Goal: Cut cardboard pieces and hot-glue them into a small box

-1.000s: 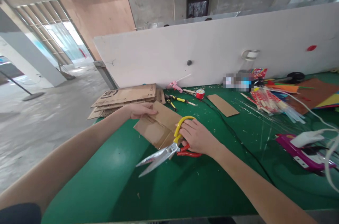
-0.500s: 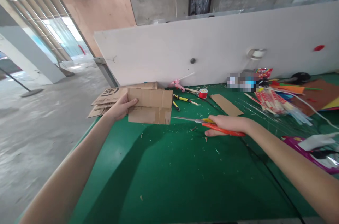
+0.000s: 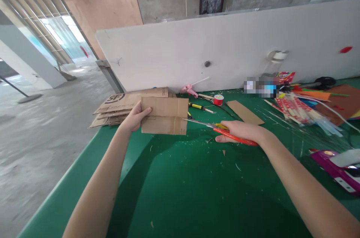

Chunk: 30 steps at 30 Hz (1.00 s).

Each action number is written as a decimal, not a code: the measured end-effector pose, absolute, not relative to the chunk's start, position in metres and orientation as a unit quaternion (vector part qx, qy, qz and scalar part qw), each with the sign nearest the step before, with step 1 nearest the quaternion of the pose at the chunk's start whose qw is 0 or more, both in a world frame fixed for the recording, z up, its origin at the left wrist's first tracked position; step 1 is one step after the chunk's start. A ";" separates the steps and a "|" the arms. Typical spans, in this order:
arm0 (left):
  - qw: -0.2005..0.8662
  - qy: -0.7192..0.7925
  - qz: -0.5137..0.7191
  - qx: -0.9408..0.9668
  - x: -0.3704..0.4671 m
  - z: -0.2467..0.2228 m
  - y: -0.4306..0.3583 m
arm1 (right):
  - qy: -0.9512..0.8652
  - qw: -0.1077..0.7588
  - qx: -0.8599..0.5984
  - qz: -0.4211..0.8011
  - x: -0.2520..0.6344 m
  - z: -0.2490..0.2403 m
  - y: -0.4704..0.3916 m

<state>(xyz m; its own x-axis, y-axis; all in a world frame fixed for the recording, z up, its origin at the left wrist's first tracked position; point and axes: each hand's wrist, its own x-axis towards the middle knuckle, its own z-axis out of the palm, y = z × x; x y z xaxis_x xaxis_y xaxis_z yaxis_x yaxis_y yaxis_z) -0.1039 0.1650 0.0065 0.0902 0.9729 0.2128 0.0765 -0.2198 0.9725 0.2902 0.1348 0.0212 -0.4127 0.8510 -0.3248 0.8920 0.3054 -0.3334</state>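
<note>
My left hand (image 3: 137,115) pinches the left edge of a creased piece of cardboard (image 3: 165,108), thumb on its face, and holds it upright above the table. In my right hand (image 3: 239,130) is a pair of scissors (image 3: 215,127) with orange and yellow handles. Their blades point left, and the tips meet the cardboard's right edge near the crease across its middle. Behind my left hand lies a stack of flattened cardboard (image 3: 112,108). A separate cardboard strip (image 3: 245,112) rests on the table beyond my right hand.
On the green table (image 3: 180,193) are a pink glue gun (image 3: 189,89), a red spool (image 3: 218,99), a yellow-black cutter (image 3: 197,106), packaged sticks (image 3: 298,108) and a purple device (image 3: 334,166). A white panel (image 3: 168,54) stands along the back. Cardboard scraps are scattered about.
The cardboard and my left hand have shifted slightly right in view. The scissor tips, just off the cardboard's edge before, now reach its right edge near the crease.
</note>
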 end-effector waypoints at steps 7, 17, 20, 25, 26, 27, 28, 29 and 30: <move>0.522 0.405 0.482 0.575 -0.070 -0.015 0.170 | 0.802 0.105 0.542 -0.228 0.297 0.027 0.145; 0.553 0.399 0.479 0.553 -0.067 -0.032 0.173 | 0.820 0.115 0.509 -0.236 0.308 0.022 0.154; 0.552 0.400 0.475 0.556 -0.067 -0.034 0.174 | 0.823 0.114 0.511 -0.220 0.309 0.018 0.157; 0.549 0.403 0.471 0.561 -0.066 -0.037 0.174 | 0.822 0.115 0.523 -0.195 0.305 0.015 0.158; 0.548 0.405 0.471 0.560 -0.066 -0.037 0.174 | 0.821 0.116 0.525 -0.190 0.305 0.014 0.158; 0.548 0.406 0.471 0.559 -0.066 -0.037 0.174 | 0.821 0.116 0.527 -0.186 0.304 0.014 0.157; 0.549 0.407 0.472 0.557 -0.065 -0.037 0.174 | 0.822 0.115 0.528 -0.181 0.304 0.013 0.157; 0.549 0.408 0.472 0.556 -0.065 -0.037 0.173 | 0.823 0.113 0.527 -0.177 0.304 0.012 0.157; 0.550 0.408 0.473 0.554 -0.065 -0.037 0.173 | 0.825 0.111 0.527 -0.172 0.305 0.010 0.157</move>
<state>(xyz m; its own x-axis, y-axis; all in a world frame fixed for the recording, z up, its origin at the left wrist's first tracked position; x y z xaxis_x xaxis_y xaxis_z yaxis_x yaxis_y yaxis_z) -0.0650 0.1733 -0.0375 0.2197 0.9726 0.0758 -0.0689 -0.0620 0.9957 0.3046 0.1572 0.0102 -0.4198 0.8311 -0.3648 0.9076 0.3850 -0.1674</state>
